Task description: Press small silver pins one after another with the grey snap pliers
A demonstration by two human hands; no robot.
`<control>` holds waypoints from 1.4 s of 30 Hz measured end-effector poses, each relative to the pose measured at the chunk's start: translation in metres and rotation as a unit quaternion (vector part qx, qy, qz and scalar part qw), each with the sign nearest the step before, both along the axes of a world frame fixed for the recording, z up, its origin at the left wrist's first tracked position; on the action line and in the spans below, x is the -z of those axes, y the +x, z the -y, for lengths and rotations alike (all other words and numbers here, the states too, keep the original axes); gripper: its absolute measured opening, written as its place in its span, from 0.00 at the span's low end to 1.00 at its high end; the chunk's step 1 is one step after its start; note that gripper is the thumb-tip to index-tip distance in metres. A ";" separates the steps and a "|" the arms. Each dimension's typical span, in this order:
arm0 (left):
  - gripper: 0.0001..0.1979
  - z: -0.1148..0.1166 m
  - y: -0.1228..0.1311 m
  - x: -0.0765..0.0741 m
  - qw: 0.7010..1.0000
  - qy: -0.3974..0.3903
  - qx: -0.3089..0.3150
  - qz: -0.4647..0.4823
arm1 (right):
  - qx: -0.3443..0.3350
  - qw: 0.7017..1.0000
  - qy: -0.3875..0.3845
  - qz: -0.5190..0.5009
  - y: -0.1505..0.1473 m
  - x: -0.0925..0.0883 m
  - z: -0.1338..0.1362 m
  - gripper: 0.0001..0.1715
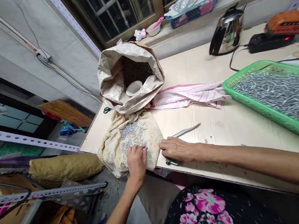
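Note:
My left hand [137, 162] is at the near side of a pile of small silvery metal pins [133, 131], its fingers bent and pinched together. Whatever lies between those fingertips is too small to make out. The pins rest on a crumpled, patterned yellowish cloth [154, 126] at the table's left front corner. Just right of the cloth, my right hand [174, 149] is closed, palm down, its fingertips close to the cloth's edge. A plier-like tool with a curved grey handle [189, 130] lies partly under that hand, which hides its middle. What the right fingers hold is hidden.
Behind the cloth stands an open sack [103, 73] with a white bowl [134, 88] inside. A pink-striped cloth [189, 96] lies mid-table. At right are a green basket [266, 118] of metal pins, a kettle [229, 31] and an orange power tool [291, 22]. Green-handled scissors [107, 110] lie left.

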State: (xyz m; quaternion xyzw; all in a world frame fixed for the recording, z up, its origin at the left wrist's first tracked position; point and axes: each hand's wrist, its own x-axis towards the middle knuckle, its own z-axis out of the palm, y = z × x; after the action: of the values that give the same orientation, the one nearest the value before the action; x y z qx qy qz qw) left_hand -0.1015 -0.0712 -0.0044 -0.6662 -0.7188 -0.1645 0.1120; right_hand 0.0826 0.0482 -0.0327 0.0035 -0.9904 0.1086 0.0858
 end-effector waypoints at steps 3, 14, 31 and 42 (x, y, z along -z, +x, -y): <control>0.09 -0.022 -0.015 0.005 0.997 -0.051 -0.038 -0.033 | 0.056 0.997 -0.043 -0.014 -0.004 -0.008 0.003 0.08; 0.09 -0.047 -0.017 0.003 0.972 -0.223 -0.061 -0.036 | 0.486 0.839 0.144 -0.199 0.204 -0.110 -0.065 0.22; 0.14 -0.037 -0.013 -0.004 0.978 -0.208 0.003 0.030 | 0.314 0.948 -0.003 -0.051 0.077 0.011 0.043 0.01; 0.08 -0.054 -0.001 -0.002 0.980 -0.195 0.008 0.035 | 0.292 0.952 -0.016 -0.094 0.077 0.014 0.038 0.07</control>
State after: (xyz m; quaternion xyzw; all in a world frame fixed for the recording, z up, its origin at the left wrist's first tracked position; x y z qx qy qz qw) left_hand -0.1029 -0.0168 -0.0025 -0.6747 -0.7353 -0.0454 -0.0467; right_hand 0.1592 0.0102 -0.0472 -0.2774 -0.9336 0.0938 0.2066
